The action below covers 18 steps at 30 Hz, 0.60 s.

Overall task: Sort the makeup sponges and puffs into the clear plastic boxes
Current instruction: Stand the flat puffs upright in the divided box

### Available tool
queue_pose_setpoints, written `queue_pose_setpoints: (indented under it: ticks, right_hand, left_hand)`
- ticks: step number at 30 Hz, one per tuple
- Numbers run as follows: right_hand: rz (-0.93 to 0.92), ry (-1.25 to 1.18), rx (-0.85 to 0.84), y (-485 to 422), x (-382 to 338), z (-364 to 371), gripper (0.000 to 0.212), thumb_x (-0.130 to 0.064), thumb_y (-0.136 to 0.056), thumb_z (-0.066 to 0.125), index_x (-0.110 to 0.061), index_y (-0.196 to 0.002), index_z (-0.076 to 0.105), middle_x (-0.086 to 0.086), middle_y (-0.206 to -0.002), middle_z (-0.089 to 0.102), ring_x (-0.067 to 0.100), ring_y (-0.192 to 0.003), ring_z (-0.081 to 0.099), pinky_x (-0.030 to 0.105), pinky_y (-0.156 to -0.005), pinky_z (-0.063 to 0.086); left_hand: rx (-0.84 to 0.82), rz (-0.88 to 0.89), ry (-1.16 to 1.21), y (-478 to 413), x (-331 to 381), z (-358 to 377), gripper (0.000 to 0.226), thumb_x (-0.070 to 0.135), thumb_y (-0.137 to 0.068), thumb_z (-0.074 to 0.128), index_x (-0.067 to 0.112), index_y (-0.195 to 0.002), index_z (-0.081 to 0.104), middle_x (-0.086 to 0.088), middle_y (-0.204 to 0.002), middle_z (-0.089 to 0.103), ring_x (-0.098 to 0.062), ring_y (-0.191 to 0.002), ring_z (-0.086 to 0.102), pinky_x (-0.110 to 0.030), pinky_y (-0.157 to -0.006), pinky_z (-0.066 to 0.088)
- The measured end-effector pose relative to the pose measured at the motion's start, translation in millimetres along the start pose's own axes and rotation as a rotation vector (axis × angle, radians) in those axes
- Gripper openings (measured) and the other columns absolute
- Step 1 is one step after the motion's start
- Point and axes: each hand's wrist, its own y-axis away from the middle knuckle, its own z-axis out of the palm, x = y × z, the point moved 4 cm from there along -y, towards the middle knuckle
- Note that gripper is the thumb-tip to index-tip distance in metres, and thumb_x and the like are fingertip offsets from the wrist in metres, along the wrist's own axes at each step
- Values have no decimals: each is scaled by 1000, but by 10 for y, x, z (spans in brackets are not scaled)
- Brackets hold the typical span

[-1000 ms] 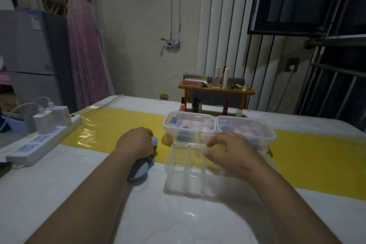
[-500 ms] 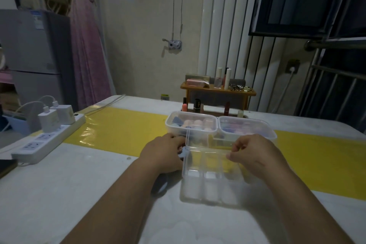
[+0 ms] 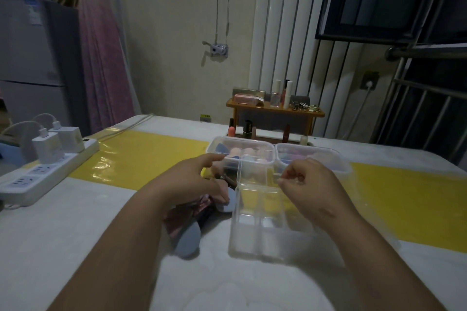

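A clear divided box (image 3: 265,232) stands open on the white table in front of me. My right hand (image 3: 308,184) pinches its far rim. My left hand (image 3: 192,179) sits just left of the box, fingers curled on a blue puff (image 3: 228,203), index finger stretched out. Under my left wrist lie a pinkish puff (image 3: 199,207) and a grey-blue puff (image 3: 188,240). Behind the hands are two clear boxes side by side: the left box (image 3: 262,159) holds peach and blue sponges, and the right box (image 3: 328,156) holds pinkish ones.
A white power strip (image 3: 38,177) with two chargers lies at the table's left edge. A yellow runner (image 3: 141,156) crosses the table. At the far edge, a small wooden shelf (image 3: 275,111) carries bottles and lipsticks.
My left hand has moved right with the blue puff, up against the divided box. My right hand has gone from resting flat on the box to pinching its rim.
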Motion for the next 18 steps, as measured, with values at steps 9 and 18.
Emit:
queue_pose_setpoints:
  ticks: [9,18]
  right_hand:
    - [-70,-54,-29,49,-48,47,7,-29,-91,66,-33,-86,62,-18,-89,52,4,-87,51,13,-65,35]
    - [-85,-70,-59,51,-64,75,8,-31,-90,66,-35,-84,62,-16,-89,56,2,-85,52,23,-71,41]
  left_hand:
    - [432,35,93,46,45,-240,12,17,-86,68,28,-85,72,8,-84,70,-15,-81,65,-27,-65,47]
    - [215,-61,-316,46,110,-18,13,34,-77,73,30,-65,71,8,-68,68,-11,-70,63,-31,-62,53]
